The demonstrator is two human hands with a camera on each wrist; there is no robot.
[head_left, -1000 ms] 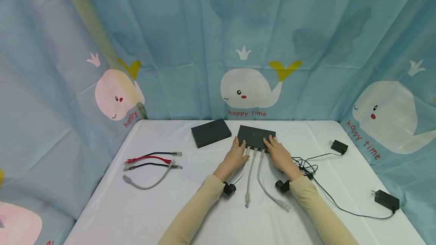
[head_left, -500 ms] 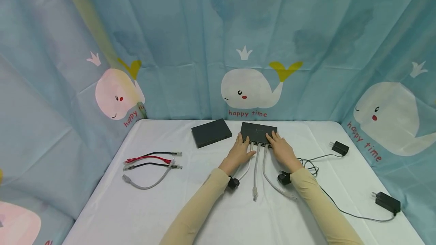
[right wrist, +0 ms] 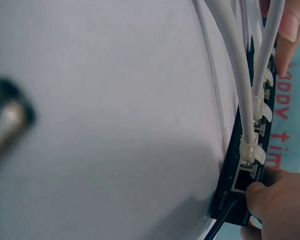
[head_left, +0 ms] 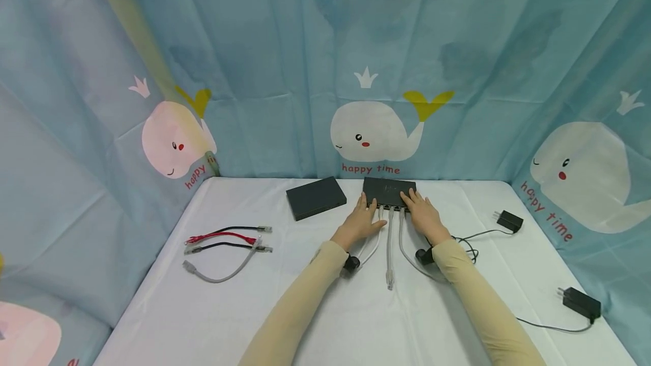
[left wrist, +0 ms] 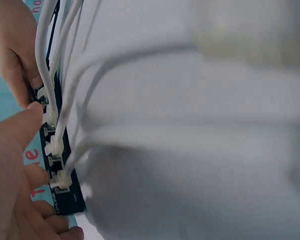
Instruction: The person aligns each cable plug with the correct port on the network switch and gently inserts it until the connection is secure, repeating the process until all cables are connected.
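A black network switch lies at the far middle of the table, its port side toward me. Several pale network cables are plugged into its ports; clear plugs show in the left wrist view. My left hand touches the left end and front edge with its fingers, thumb stretched to the right. My right hand rests its extended fingers on the top at the right, its thumb beside a vacant port in the right wrist view. A thin black cord enters the port side at that end.
Left of the switch lies a second black box. Loose short cables lie further left: a red one, black ones, and a grey one. Two black power adapters with cords lie at the right. A curtain hangs behind the table.
Both hands have moved away from me and slightly right, and the switch has slid that way with its cables trailing. The second box and the loose cables have stayed put.
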